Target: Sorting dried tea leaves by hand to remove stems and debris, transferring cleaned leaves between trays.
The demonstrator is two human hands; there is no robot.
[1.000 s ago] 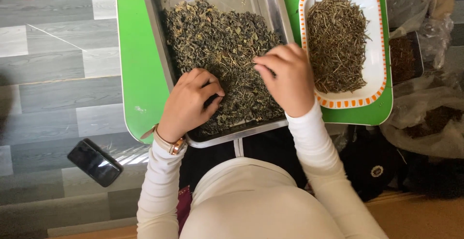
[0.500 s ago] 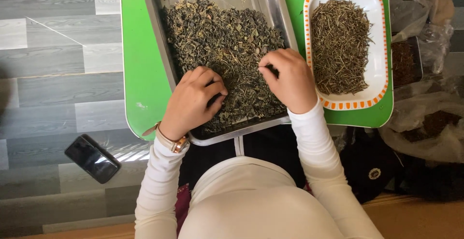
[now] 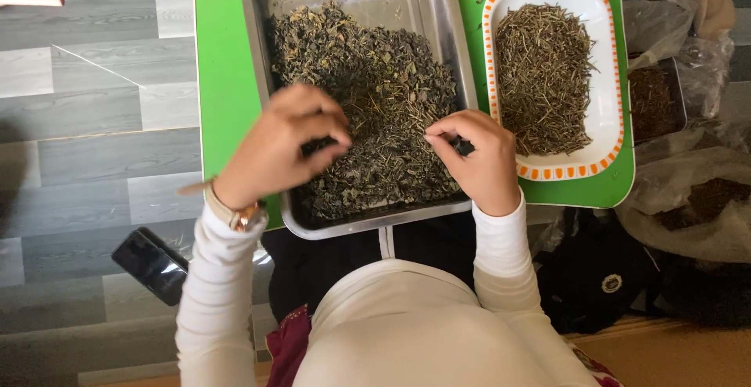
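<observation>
Both hands work over the metal tray (image 3: 258, 59) of dried leaves (image 3: 368, 98), which sits on a green desk (image 3: 223, 82) right in front of the person. The left hand (image 3: 278, 148) hovers above the near left part of the heap, its fingers (image 3: 332, 133) pinched together on a small dark bit of leaf. The right hand (image 3: 477, 160) rests at the tray's near right corner, fingertips drawn together on what looks like a thin stem, though the piece itself is too small to make out. Sorting of this kind probably goes best with light pinches, lifting one stem at a time so the crumbly leaves stay in the heap and do not spill over the rim. Just beside the tray on the right stands a white dish with an orange border (image 3: 618, 82), holding a pile of stems (image 3: 544, 74). The floor is grey planks (image 3: 94, 121); a dark phone (image 3: 150, 264) lies on it to the left, and plastic bags (image 3: 688, 199) crowd the right side.
</observation>
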